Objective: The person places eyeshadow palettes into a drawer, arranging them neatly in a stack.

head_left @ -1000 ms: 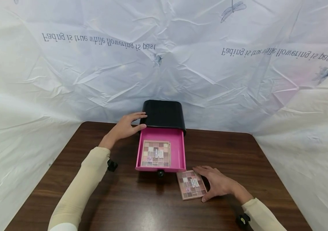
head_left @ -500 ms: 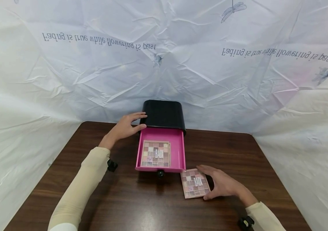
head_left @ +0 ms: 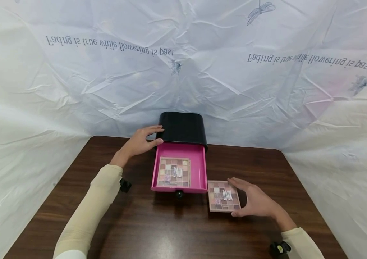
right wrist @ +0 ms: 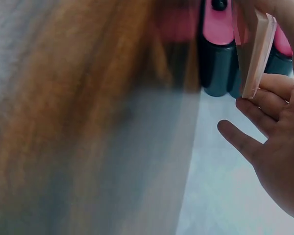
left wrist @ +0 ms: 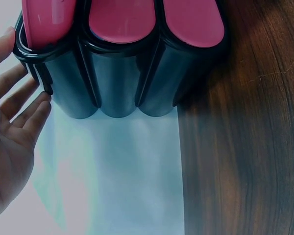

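Dark wood surface (head_left: 144, 230), white sheeting behind. Right hand (head_left: 257, 202) is gripping the loose palette (head_left: 223, 196) by its right edge, lifting it; the open pink drawer (head_left: 199, 169) is lying just left, slightly farther. Left hand (head_left: 139, 142), fingers straight, is steadying the black case (head_left: 183, 129).

One palette (head_left: 174, 172) in the open drawer (head_left: 199, 169), another palette (head_left: 223, 196) on the table (head_left: 144, 223) right of it.

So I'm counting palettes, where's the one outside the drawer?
In the head view, the second palette is held by the right hand, just right of the pink drawer.
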